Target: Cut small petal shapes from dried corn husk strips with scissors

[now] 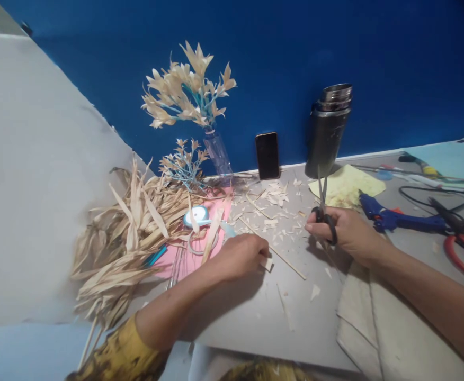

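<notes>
My left hand [244, 255] is closed over a small pale piece of corn husk [268, 264], whose end shows past the fingers. Around the handles of a pair of scissors [321, 190], my right hand [341, 230] is closed, with the blades pointing up and slightly apart. A thin stick [285, 259] lies on the table between the hands. Many husk scraps [271, 196] are scattered beyond it. Left of my left hand are a roll of light blue tape [195, 216] and a pink sheet [228, 203].
A heap of dried husks [108, 243] fills the left side. Husk flowers [192, 90] stand in a clear bottle [218, 151] by the wall. A phone [267, 156] and dark flask [327, 132] stand behind. Right are a blue glue gun [402, 217], red-handled pliers [462, 248] and a cloth [361, 312].
</notes>
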Demonstrator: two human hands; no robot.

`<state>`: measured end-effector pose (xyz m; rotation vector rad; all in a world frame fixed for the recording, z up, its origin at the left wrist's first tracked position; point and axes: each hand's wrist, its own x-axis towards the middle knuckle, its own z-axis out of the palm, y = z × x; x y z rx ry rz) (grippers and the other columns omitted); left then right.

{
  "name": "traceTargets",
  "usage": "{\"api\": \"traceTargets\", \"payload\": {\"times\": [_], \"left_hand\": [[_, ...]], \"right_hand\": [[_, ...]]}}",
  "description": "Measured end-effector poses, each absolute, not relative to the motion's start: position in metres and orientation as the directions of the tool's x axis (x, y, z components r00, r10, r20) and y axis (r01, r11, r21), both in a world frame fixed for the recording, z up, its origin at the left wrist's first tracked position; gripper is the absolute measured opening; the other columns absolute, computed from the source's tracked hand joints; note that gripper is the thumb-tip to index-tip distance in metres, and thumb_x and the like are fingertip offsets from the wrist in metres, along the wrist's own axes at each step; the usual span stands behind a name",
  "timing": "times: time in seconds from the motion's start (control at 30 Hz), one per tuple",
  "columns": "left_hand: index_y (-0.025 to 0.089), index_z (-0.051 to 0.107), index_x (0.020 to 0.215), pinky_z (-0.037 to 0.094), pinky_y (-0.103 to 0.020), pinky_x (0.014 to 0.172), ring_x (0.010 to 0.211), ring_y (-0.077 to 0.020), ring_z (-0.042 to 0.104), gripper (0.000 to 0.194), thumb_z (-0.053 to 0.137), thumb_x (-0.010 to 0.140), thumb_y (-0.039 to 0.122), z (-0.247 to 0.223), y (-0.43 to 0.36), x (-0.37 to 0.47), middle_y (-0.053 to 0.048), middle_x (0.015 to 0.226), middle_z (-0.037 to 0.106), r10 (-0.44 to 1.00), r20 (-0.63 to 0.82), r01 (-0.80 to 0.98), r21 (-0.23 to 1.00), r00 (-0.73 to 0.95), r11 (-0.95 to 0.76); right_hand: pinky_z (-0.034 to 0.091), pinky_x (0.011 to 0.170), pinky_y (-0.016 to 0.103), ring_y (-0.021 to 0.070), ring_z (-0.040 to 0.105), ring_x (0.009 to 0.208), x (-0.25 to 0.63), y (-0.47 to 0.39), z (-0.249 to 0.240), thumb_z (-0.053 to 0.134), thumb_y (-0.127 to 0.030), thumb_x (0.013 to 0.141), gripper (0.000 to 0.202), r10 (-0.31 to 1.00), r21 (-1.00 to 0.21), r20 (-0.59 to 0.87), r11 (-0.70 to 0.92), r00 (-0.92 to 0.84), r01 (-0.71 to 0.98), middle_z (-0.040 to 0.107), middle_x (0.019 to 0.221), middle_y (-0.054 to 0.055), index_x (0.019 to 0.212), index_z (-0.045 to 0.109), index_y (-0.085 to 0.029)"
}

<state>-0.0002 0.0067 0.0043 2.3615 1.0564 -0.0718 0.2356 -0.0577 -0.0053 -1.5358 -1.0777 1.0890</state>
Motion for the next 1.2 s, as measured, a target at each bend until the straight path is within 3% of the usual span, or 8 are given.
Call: {"api": "traceTargets", "payload": {"times": [0.17, 0.3, 0.43, 0.53, 0.7, 0.9, 1.03, 1.2], "left_hand": [[0.02, 0.07, 0.082, 0.037, -0.031, 0.068, 0.087, -0.0249, 0.06, 0.02, 0.051, 0.085, 0.016, -0.001, 0.041, 0.025, -0.01, 0.092, 0.067, 0.792, -0.032, 0.765, 0.285, 0.61, -0.578], [0.019, 0.065, 0.07, 0.038, -0.03, 0.069, 0.085, -0.022, 0.058, 0.022, 0.051, 0.086, 0.018, -0.016, 0.051, 0.036, -0.008, 0.089, 0.063, 0.779, -0.016, 0.745, 0.304, 0.627, -0.593], [0.019, 0.065, 0.075, 0.039, -0.03, 0.074, 0.09, -0.0217, 0.057, 0.026, 0.045, 0.092, 0.021, -0.026, 0.051, 0.034, -0.008, 0.092, 0.061, 0.769, 0.019, 0.724, 0.325, 0.639, -0.609], [0.019, 0.064, 0.085, 0.04, -0.03, 0.078, 0.09, -0.02, 0.057, 0.024, 0.042, 0.094, 0.021, -0.029, 0.049, 0.031, -0.007, 0.096, 0.061, 0.755, 0.079, 0.671, 0.404, 0.651, -0.621], [0.02, 0.058, 0.081, 0.041, -0.029, 0.075, 0.082, -0.0177, 0.056, 0.019, 0.044, 0.093, 0.023, -0.027, 0.042, 0.031, -0.003, 0.086, 0.06, 0.74, 0.143, 0.509, 0.64, 0.657, -0.576], [0.021, 0.061, 0.091, 0.041, -0.029, 0.077, 0.087, -0.0182, 0.057, 0.022, 0.041, 0.087, 0.012, -0.029, 0.048, 0.03, -0.004, 0.098, 0.061, 0.746, 0.142, 0.6, 0.505, 0.651, -0.62], [0.022, 0.06, 0.091, 0.039, -0.03, 0.071, 0.077, -0.0187, 0.057, 0.02, 0.041, 0.089, 0.015, -0.033, 0.057, 0.033, -0.002, 0.085, 0.062, 0.778, 0.097, 0.68, 0.428, 0.62, -0.595], [0.026, 0.058, 0.118, 0.037, -0.03, 0.069, 0.074, -0.0206, 0.058, 0.027, 0.041, 0.097, 0.025, -0.038, 0.056, 0.034, -0.001, 0.082, 0.066, 0.791, 0.139, 0.708, 0.373, 0.596, -0.599]], "right_hand": [[0.04, 0.051, 0.028, 0.0153, 0.051, 0.054, 0.235, -0.058, -0.003, 0.085, -0.04, 0.062, 0.029, 0.97, -0.979, -0.143, -0.168, 0.196, 0.119, 0.061, 0.059, 0.0, 0.07, 0.066, -0.02], [0.039, 0.051, 0.028, 0.0157, 0.051, 0.054, 0.236, -0.057, -0.003, 0.085, -0.039, 0.062, 0.027, 0.97, -0.978, -0.128, -0.159, 0.209, 0.138, 0.062, 0.059, 0.0, 0.068, 0.067, -0.02], [0.039, 0.051, 0.028, 0.0154, 0.05, 0.055, 0.238, -0.054, -0.006, 0.083, -0.036, 0.064, 0.023, 0.976, -0.976, -0.109, -0.141, 0.19, 0.163, 0.062, 0.059, 0.0, 0.068, 0.067, -0.02], [0.04, 0.052, 0.028, 0.0157, 0.052, 0.056, 0.237, -0.053, -0.009, 0.081, -0.036, 0.066, 0.023, 0.973, -0.976, -0.125, -0.155, 0.192, 0.153, 0.063, 0.062, 0.0, 0.07, 0.066, -0.02], [0.047, 0.061, 0.031, 0.0192, 0.061, 0.069, 0.233, -0.053, -0.019, 0.08, -0.037, 0.069, 0.028, 0.974, -0.98, -0.145, -0.166, 0.171, 0.112, 0.069, 0.077, 0.002, 0.086, 0.065, -0.021], [0.044, 0.061, 0.031, 0.0193, 0.06, 0.068, 0.232, -0.054, -0.025, 0.074, -0.039, 0.075, 0.025, 0.985, -0.926, -0.104, -0.145, 0.134, 0.348, 0.067, 0.075, 0.002, 0.088, 0.064, -0.02], [0.041, 0.057, 0.029, 0.0184, 0.058, 0.065, 0.233, -0.055, -0.024, 0.069, -0.039, 0.077, 0.023, 0.99, -0.889, -0.076, -0.121, 0.119, 0.442, 0.066, 0.074, 0.001, 0.087, 0.063, -0.019], [0.038, 0.057, 0.028, 0.0162, 0.054, 0.061, 0.235, -0.055, -0.022, 0.066, -0.04, 0.077, 0.021, 0.99, -0.843, -0.065, -0.122, 0.125, 0.524, 0.064, 0.069, -0.002, 0.084, 0.061, -0.021]]}}
